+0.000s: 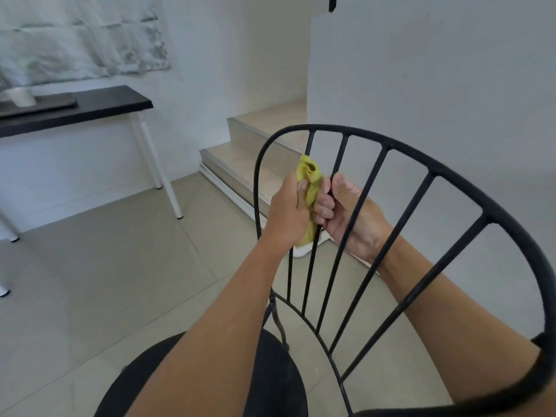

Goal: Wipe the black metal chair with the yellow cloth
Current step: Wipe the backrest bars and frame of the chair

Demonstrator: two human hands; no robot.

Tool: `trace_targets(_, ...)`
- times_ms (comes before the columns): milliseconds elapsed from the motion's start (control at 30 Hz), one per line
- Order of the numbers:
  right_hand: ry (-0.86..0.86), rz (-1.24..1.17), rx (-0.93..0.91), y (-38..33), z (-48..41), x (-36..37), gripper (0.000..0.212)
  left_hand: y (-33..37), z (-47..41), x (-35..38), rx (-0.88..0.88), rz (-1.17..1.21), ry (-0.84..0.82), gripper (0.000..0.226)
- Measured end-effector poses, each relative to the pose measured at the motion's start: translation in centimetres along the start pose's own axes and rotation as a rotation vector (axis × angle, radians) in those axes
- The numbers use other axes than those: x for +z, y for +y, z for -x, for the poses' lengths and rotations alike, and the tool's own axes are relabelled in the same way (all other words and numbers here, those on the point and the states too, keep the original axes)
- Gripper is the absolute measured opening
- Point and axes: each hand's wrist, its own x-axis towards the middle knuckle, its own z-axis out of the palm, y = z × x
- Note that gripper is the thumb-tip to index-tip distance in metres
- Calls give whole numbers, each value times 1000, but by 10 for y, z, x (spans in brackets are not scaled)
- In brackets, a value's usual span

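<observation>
The yellow cloth (pixel 311 188) is squeezed tight in the left hand (pixel 287 210) and wrapped around a thin bar of the black metal chair (pixel 391 224). Just beside it, the right hand (pixel 343 212) is closed around the next bar. Below both hands the round black seat (pixel 270 377) is seen.
</observation>
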Motion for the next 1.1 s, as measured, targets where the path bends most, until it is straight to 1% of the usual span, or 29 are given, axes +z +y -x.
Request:
trace_targets(67, -1, 0, -6, -1, -1, -1, 28, -30, 32, 14, -35, 17, -18, 21)
trace_targets(133, -4, 23, -14, -1, -1, -2, 26, -60, 71, 29, -115, 28, -74, 19)
trace_targets(267, -25, 16, -12, 0, -2, -5, 26, -114, 125, 57, -265, -50, -169, 12)
trace_targets(367, -27, 15, -13, 0, -3, -6, 27, -125, 128, 57, -323, -100, -208, 8)
trace_targets(467, -21, 21, -21, 1, -3, -5, 28, -113, 121, 46, -304, -110, -252, 11)
trace_targets(533, -17, 18, -24, 0, -3, -4, 27, -94, 109, 38, -275, -87, -219, 11)
trace_targets(633, -11, 30, -20, 0, -2, -3, 28, -57, 76, 24, -202, -32, -117, 12)
trace_targets(733, 15, 14, -15, -2, -1, 1, 29, -17, 35, 5, -113, -54, -52, 13)
trace_targets(800, 31, 22, 0, -3, 0, 3, 30, 7, 7, -3, -84, -84, -25, 17)
trace_targets(867, 46, 85, 11, -7, 3, 5, 31, 26, -12, -10, -84, -86, -14, 24)
trace_targets(933, 98, 190, 4, -12, 8, 8, 31, 34, -17, -14, -81, -74, 14, 26)
trace_targets(1000, 192, 271, -32, -14, 15, 8, 31, 33, -9, -17, -82, -53, 84, 25)
trace_targets(1067, 286, 257, -108, -14, 24, 5, 35, 33, 3, -21, -106, 1, 176, 26)
trace_targets(1100, 303, 228, -132, -15, 31, 4, 34, 33, 10, -23, -119, 31, 216, 27)
